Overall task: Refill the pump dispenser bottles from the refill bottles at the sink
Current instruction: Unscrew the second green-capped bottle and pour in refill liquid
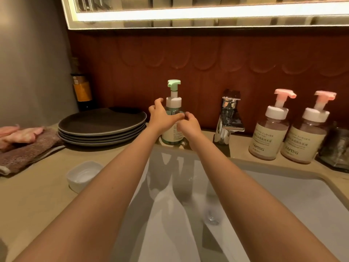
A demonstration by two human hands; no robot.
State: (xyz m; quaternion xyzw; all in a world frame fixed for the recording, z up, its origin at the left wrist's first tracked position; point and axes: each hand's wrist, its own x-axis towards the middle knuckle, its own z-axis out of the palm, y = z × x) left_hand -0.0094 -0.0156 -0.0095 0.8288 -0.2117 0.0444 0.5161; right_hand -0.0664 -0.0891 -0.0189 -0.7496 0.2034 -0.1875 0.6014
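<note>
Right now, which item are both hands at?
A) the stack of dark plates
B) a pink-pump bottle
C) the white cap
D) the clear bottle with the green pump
D: the left hand and right hand meet at the clear bottle with the green pump, left of the chrome faucet.

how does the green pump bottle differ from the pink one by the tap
The green pump bottle has a green head and slim greenish body; the pink pump bottle a pink head and wider pinkish body. The green one stands left of the tap, left hand and right hand at it; the pink one right, untouched. Both stand upright with white collars.
</note>
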